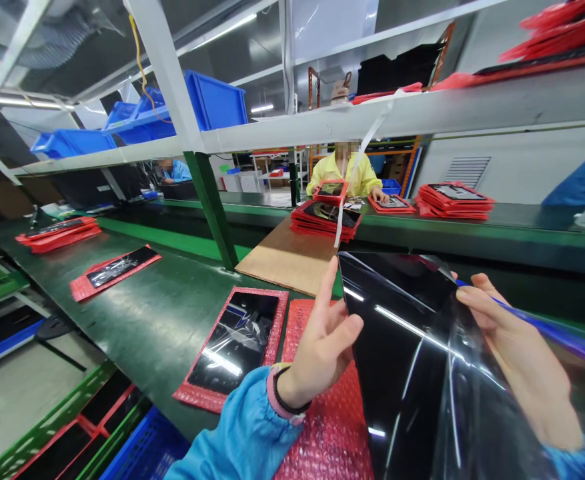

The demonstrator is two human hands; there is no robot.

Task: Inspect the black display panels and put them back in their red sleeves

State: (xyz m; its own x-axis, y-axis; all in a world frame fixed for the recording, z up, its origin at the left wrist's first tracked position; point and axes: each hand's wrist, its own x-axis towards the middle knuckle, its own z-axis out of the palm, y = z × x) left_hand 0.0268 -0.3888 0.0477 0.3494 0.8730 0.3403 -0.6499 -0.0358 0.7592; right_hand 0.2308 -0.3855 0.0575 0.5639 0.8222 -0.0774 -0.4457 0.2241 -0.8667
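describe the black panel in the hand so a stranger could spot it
Find the green workbench under the white shelves. At its near edge, the right hand holds up a glossy black panel. Unlike those lying flat on red sleeves, it stands upright in clear film.

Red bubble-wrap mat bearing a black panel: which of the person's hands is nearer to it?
Left. The left hand is beside the red bubble-wrap mat, on its right; the right hand is farther right, beyond a black sheet.
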